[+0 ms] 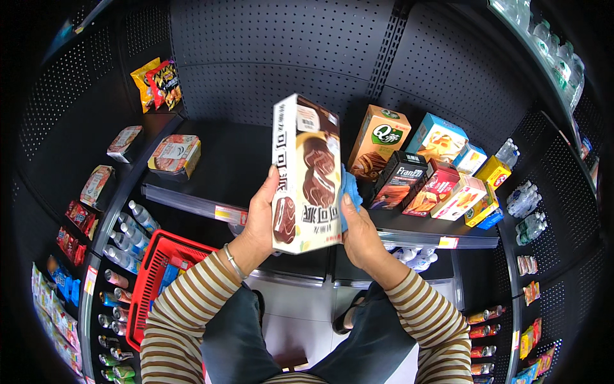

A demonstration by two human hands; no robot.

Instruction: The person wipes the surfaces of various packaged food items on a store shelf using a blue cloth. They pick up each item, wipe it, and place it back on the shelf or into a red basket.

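A tall cream-and-brown carton of chocolate pies is held up in front of the black shelf, gripped from both sides. My left hand has its thumb along the carton's white side, and its fingers are hidden behind. On the other side my right hand presses a blue cloth against the carton's edge. The carton tilts slightly and bears printed writing and pictures of coated pies. Behind it to the right, an orange cake carton and a dark Franzzi box stand on the shelf.
A red plastic basket with packages inside stands at lower left, beside several water bottles. Sealed food tubs sit on the left shelves. More snack boxes fill the right shelf, above the metal price rail. Bottles line the upper right shelf.
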